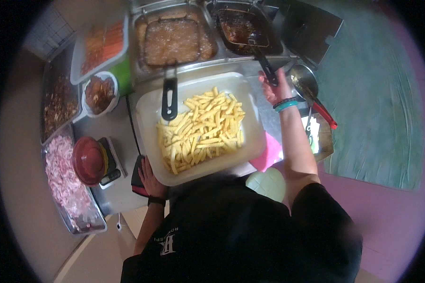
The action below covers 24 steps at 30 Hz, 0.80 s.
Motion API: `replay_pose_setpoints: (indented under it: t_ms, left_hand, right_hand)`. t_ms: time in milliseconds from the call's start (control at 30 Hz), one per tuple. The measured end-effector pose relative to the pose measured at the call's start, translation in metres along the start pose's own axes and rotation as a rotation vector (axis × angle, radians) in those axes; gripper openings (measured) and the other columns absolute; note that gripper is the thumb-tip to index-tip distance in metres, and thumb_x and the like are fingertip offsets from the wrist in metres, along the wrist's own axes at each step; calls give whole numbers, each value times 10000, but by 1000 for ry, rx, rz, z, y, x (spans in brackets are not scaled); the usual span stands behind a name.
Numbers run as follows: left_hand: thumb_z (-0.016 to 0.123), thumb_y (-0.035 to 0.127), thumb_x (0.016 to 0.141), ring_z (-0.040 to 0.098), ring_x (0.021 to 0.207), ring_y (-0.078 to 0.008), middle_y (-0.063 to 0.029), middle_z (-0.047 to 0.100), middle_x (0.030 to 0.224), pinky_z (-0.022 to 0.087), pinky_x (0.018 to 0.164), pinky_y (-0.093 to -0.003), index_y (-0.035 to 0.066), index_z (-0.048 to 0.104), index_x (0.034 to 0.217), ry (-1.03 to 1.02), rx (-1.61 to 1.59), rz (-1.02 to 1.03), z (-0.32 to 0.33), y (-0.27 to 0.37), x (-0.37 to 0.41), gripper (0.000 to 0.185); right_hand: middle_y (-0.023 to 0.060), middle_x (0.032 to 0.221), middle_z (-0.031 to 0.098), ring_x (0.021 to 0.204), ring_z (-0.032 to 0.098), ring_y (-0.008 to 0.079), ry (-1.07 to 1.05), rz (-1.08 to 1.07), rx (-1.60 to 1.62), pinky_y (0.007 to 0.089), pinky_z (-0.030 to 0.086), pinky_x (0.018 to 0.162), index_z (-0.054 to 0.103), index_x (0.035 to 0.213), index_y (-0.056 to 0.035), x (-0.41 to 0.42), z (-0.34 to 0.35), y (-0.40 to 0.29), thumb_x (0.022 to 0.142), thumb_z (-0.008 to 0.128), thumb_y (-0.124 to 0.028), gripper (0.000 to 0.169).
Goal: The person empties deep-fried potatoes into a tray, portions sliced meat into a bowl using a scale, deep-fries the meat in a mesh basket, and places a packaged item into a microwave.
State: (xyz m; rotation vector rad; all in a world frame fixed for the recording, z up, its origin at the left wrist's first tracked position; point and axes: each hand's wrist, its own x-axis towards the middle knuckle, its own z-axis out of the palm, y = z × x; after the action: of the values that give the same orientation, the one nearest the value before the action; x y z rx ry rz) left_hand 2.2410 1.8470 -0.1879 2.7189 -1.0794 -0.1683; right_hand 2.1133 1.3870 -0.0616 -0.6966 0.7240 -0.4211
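Observation:
My right hand (277, 87) grips the black handle (266, 69) of a wire fryer basket (246, 30). That basket sits in the dark oil of the right-hand fryer well. My left hand (152, 179) lies flat beside the near left corner of a whitish plastic tub (249, 141), on a black and red flat item (138, 180) that I cannot identify. Raw-looking cut potato fries (205, 129) are heaped in the tub. Over its far left part reaches the black handle (169, 100) of a second basket (171, 40), sunk in bubbling oil in the left well.
Left stand a bowl of brown food (100, 93), a red bowl (88, 161) on a digital kitchen scale (111, 175), and a metal tray of raw pale pink meat (65, 173). Right are a metal bowl (304, 79) and red-handled tongs (324, 115). A pale green stool (267, 184) stands below.

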Motion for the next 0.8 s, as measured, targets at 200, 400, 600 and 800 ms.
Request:
replay_pose_setpoints:
  t_ms: [200, 400, 600, 800]
  left_hand:
    - [549, 372, 739, 199, 1297, -278, -118, 268, 1373, 139, 1038, -486, 97, 355, 1295, 39, 22, -1, 1, 1, 1, 650]
    - [544, 360, 745, 201, 1298, -268, -120, 264, 1375, 136, 1037, -487, 108, 338, 1304, 11, 26, -24, -1, 1, 0, 647]
    - [522, 308, 769, 221, 1291, -268, -111, 278, 1370, 157, 1032, -482, 98, 403, 1254, 64, 19, -18, -6, 5, 2, 541]
    - [507, 288, 781, 245, 1282, -264, -117, 301, 1360, 172, 1029, -482, 83, 441, 1219, 101, -19, -28, -4, 2, 0, 488]
  right_hand:
    - [37, 759, 579, 608, 522, 113, 228, -39, -455, 208, 396, 501, 558, 999, -43, -24, -13, 68, 893, 342, -446, 469]
    - [139, 1258, 398, 1170, 377, 299, -752, -633, -1670, 415, 353, 971, 401, 1270, -157, -65, 91, 167, 625, 736, -216, 728]
    - [102, 1324, 333, 1244, 300, 289, -1182, -1087, -1981, 500, 275, 999, 422, 1227, -271, -47, 121, 231, 692, 596, -117, 583]
    - [113, 1361, 301, 1262, 283, 290, -1127, -709, -2153, 469, 254, 1007, 466, 1167, -214, -41, 147, 235, 753, 511, -96, 433]
